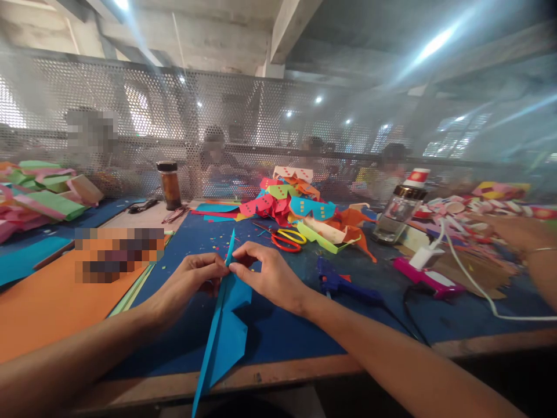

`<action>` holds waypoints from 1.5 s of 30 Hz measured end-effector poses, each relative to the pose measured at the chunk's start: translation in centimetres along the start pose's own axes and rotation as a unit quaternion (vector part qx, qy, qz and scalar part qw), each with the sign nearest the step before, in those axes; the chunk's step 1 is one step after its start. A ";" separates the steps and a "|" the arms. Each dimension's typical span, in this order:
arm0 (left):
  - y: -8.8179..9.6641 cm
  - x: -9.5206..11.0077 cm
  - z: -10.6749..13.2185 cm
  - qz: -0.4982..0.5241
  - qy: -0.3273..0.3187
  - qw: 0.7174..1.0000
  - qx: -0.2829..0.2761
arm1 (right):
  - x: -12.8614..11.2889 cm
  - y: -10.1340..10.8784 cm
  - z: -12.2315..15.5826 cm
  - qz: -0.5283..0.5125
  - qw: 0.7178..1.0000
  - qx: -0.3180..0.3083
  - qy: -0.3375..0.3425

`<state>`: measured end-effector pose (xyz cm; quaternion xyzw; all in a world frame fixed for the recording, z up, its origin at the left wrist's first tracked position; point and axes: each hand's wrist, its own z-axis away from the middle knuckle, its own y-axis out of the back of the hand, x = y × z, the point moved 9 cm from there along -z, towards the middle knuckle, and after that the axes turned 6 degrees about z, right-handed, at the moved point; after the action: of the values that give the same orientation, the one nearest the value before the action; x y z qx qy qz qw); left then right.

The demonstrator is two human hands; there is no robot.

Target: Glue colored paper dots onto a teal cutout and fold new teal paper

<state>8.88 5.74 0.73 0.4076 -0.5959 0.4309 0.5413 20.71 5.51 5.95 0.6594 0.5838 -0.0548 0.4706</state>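
Observation:
A folded piece of blue paper with a notched edge hangs between my hands above the blue table. Its long narrow fold runs from near the table's front edge up to a pointed tip. My left hand pinches the fold from the left side. From the right, the thumb and forefinger of my right hand close on the same fold, close to the left fingertips. Beyond the hands lie scissors with red and yellow handles. A blue glue gun rests to the right of my right hand.
Cut-paper masks are heaped at the back. On the left lie orange sheets and a dark-capped jar. To the right are a glass bottle, a pink power strip with cords, and another person's arm.

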 end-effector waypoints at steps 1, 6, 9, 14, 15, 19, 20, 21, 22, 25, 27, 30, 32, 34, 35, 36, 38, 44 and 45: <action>0.0 0.0 0.0 0.002 0.001 1.000 0.001 | -0.3 0.1 0.1 0.015 1.000 0.006 0.020; 0.1 -0.6 -0.2 0.027 0.019 0.999 0.000 | -2.1 0.4 0.6 0.101 0.987 0.030 0.118; 0.1 -0.8 -0.2 0.044 0.030 0.999 -0.002 | -2.7 0.5 0.8 0.138 0.979 0.030 0.149; 0.0 -0.3 0.0 0.064 0.032 0.997 -0.013 | -2.7 0.3 0.8 0.169 0.975 0.004 0.147; 0.0 -0.2 0.1 0.065 0.033 0.997 -0.015 | -2.6 0.2 0.8 0.173 0.974 0.000 0.147; -0.1 -0.1 0.1 0.080 0.028 0.996 -0.021 | -2.5 0.2 0.8 0.181 0.971 -0.001 0.155; -0.1 -0.1 0.1 0.084 0.026 0.996 -0.023 | -2.5 0.2 0.8 0.181 0.971 0.000 0.156; -0.1 -0.1 0.1 0.084 0.025 0.996 -0.025 | -2.5 0.3 0.8 0.181 0.971 0.001 0.157; -0.1 -0.1 0.0 0.082 0.025 0.996 -0.026 | -2.5 0.3 0.8 0.180 0.971 0.002 0.156; -0.2 0.0 -0.1 0.060 0.031 0.997 -0.025 | -2.6 0.4 0.7 0.164 0.975 0.003 0.149; -0.1 0.2 -0.1 0.046 0.030 0.998 -0.017 | -2.6 0.6 0.6 0.135 0.982 0.001 0.132; 0.0 0.5 0.0 0.029 0.033 0.999 -0.008 | -1.8 0.9 0.3 0.076 0.996 0.001 0.054; -0.1 0.6 0.1 0.024 0.034 0.999 -0.007 | -0.8 0.9 0.2 0.036 0.999 0.001 -0.013; -0.1 0.7 0.2 0.015 0.033 0.999 -0.009 | 0.1 0.9 0.1 0.005 0.998 -0.001 -0.058; -0.1 0.8 0.3 0.009 0.033 0.999 -0.009 | 0.4 0.7 0.1 -0.004 0.997 -0.005 -0.073; -0.2 0.8 0.3 0.002 0.032 0.999 -0.011 | 0.8 0.6 0.1 -0.008 0.996 -0.008 -0.085; -0.3 0.7 0.2 -0.012 0.032 0.999 -0.012 | 1.4 0.4 0.1 -0.010 0.995 -0.014 -0.102; -0.6 0.5 0.1 -0.032 0.035 0.999 -0.024 | 2.4 0.0 0.2 -0.025 0.991 -0.013 -0.129; -0.7 0.4 0.1 -0.033 0.042 0.998 -0.030 | 2.5 0.1 0.1 -0.023 0.991 -0.008 -0.131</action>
<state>9.47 5.40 1.21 0.3925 -0.5716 0.4116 0.5914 21.63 7.18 4.39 0.6291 0.5325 -0.1470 0.5469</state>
